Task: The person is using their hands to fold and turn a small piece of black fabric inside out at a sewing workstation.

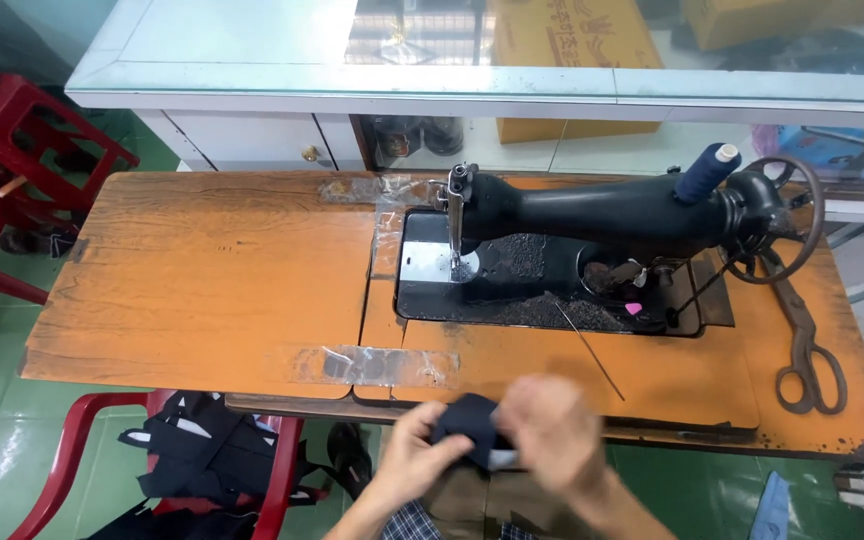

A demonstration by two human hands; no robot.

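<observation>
Both my hands hold a small dark navy piece of cloth (470,420) just below the front edge of the orange wooden sewing table (202,280). My left hand (414,455) grips its left side from below. My right hand (550,428), blurred by motion, closes over its right side. A black sewing machine (602,215) stands on the table beyond my hands, with its needle (455,245) over the metal plate and a navy thread spool (707,172) on top.
Large dark scissors (807,350) lie at the table's right end. A red plastic chair (212,460) at lower left carries a pile of black cloth pieces. More red chairs (2,150) stand at far left. A white glass-topped counter (352,85) runs behind.
</observation>
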